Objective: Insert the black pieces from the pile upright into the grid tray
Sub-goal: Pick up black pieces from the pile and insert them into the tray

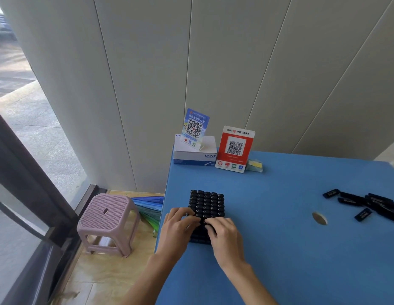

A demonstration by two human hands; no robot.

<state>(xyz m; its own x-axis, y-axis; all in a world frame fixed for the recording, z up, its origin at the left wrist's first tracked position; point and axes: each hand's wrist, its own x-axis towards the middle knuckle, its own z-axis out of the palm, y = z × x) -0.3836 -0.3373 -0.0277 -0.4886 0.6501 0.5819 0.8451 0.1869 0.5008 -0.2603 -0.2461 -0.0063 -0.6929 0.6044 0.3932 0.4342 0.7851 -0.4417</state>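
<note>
The grid tray point(206, 202) lies near the left edge of the blue table, its rows filled with upright black pieces. Both hands rest on its near half. My left hand point(180, 225) lies on the tray's left side, fingers curled over the pieces. My right hand point(224, 234) covers the near right part, fingertips pressing down among the pieces. Whether either hand pinches a single piece is hidden by the fingers. The pile of loose black pieces point(367, 204) lies far to the right on the table.
A white CHNT box point(195, 156) with a blue QR card point(195, 127), and a red QR stand point(234, 149), sit at the table's back. A round hole point(319, 217) pierces the blue table point(279, 249). A pink stool point(108, 221) and folded umbrella point(149, 208) are on the floor at left.
</note>
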